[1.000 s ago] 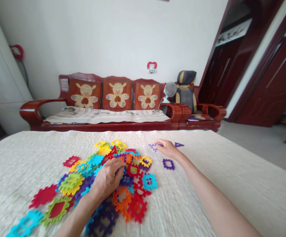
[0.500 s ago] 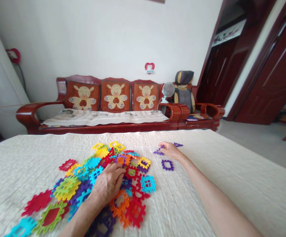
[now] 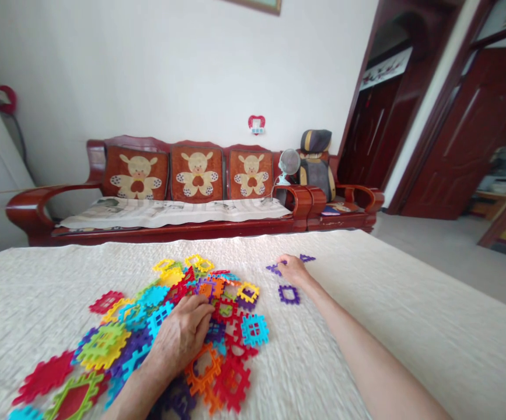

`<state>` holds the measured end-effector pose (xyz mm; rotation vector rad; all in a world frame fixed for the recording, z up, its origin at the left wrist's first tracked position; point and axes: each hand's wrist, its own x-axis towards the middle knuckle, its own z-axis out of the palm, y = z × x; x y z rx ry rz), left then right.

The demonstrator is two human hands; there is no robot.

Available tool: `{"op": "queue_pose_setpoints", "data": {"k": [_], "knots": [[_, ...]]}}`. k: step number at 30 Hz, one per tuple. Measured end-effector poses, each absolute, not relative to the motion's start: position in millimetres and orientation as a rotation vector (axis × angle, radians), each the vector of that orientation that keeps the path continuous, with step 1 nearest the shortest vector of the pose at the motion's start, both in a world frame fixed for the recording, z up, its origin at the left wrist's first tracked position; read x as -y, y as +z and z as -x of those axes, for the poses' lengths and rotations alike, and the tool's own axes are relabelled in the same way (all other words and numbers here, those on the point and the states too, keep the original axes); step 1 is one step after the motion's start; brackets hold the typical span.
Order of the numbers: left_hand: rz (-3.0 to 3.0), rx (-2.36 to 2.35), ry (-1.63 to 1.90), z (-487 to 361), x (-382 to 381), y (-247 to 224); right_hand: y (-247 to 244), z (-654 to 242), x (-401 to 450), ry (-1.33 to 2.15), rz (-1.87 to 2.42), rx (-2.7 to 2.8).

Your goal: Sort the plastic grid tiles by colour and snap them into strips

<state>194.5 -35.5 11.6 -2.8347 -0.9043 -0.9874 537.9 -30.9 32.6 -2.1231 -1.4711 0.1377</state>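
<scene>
Piece (image 3: 274, 269), surely light and stiff, edge-pinched by the right hand (image 3: 295, 272); can't tell the left hand's (image 3: 181, 332) grip!

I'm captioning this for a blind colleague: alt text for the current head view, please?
A person's left hand rests on a heap of colourful notched pieces; the right hand pinches a purple piece near two more on a pale cloth. Behind stands a sofa.
</scene>
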Motion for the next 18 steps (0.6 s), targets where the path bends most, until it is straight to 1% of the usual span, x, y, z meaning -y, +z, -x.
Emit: {"op": "queue_pose_setpoints", "data": {"k": [6,12,18], "knots": [[2.821,0.896,-0.992,-194,36,10,41,-545,34,0.118,2.306,1.432],[2.811,0.883,-0.995,-194,36,11,45,-546,36,0.214,2.228,1.540],[2.809,0.887,-1.009,-194,36,11,45,-547,31,0.243,2.235,1.369]]}}
